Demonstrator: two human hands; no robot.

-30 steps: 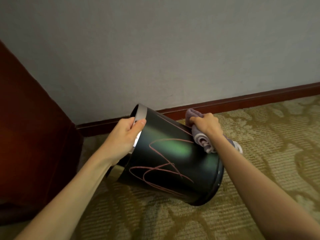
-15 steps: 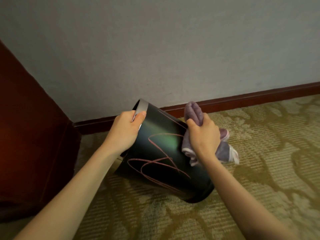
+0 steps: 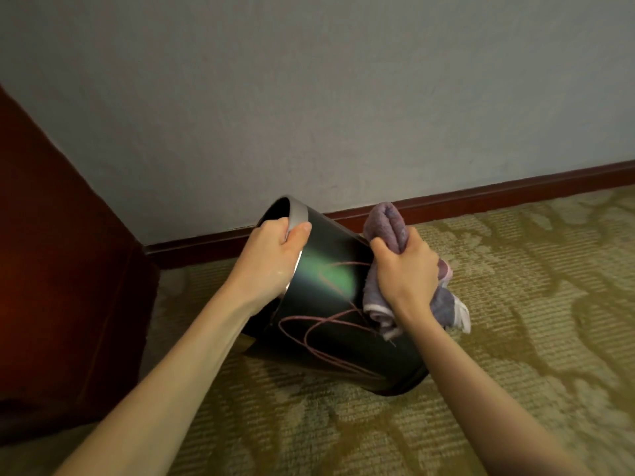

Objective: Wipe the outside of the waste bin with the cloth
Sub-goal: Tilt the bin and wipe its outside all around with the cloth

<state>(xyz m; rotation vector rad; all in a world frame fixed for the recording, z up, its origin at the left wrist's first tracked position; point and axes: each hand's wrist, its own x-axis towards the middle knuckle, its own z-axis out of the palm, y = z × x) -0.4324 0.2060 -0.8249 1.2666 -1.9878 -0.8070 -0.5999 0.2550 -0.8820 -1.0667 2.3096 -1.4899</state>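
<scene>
I have the waste bin [image 3: 330,314] tipped on its side on the carpet [image 3: 515,389], mouth toward ten o'clock and base toward five o'clock, just in front of the skirting board [image 3: 481,197]. My left hand [image 3: 271,259] grips the grey rim, fingers curled inside the mouth and thumb pressed on the outer wall. My right hand [image 3: 405,273] is bunched around the purple cloth [image 3: 381,300], fingers wrapped tight about the wad, which presses on the bin's right flank.

Over the last second the cloth has dropped from the bin's upper edge, near the wall, down onto the side facing me, and the bin has swung a little so its base sits nearer me. I read that as one stroke made along the flank. The reddish scribbles [image 3: 330,324] across the dark wall are all there, just left of the cloth at nine o'clock, so most of the wiping is ahead. Next I'd drag the wad over those lines, bracing with the left.
</scene>
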